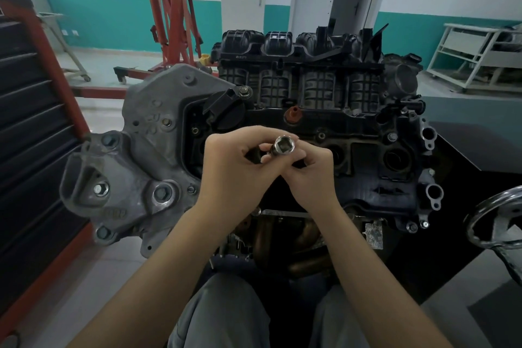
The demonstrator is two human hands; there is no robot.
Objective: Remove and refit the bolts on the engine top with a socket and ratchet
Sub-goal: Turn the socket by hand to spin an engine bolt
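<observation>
Both hands meet over the middle of the engine top [364, 155], fingers curled together around a chrome socket [284, 145]. The left hand [231, 167] pinches it from 9 o'clock, and the right hand [310, 169] closes on it from 4 o'clock. The socket's open end faces up toward the camera, showing the square drive hole inside. A black oil filler cap [226, 113] sits at 11 o'clock from the hands, and a small red cap [293, 114] at 12 o'clock. A grey cast bracket [135, 155] with several bolts [100, 189] lies at 9 o'clock. A red engine hoist [172, 8] stands far off at 11 o'clock.
</observation>
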